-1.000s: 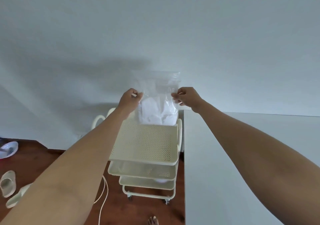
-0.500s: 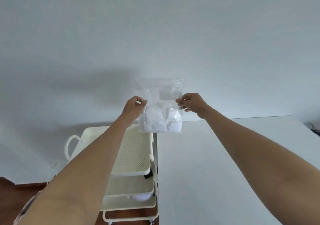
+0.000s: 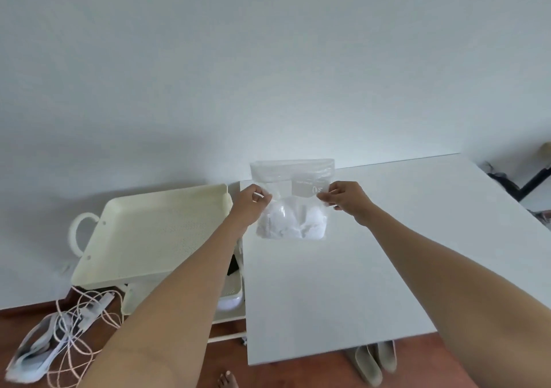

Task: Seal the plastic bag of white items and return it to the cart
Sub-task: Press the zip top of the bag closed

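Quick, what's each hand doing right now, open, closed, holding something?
Left hand: closed, pinching the bag's left edge.
Right hand: closed, pinching the bag's right edge.

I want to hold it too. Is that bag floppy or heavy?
Probably floppy: the plastic bag looks thin and crinkled, sagging round the white items. Likely light, since the left hand and right hand only pinch its edges.

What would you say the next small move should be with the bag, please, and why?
Probably set the plastic bag down on the white table to press its top shut. The left hand and right hand pinch its side edges in mid-air, above the table, with the cart to the left.
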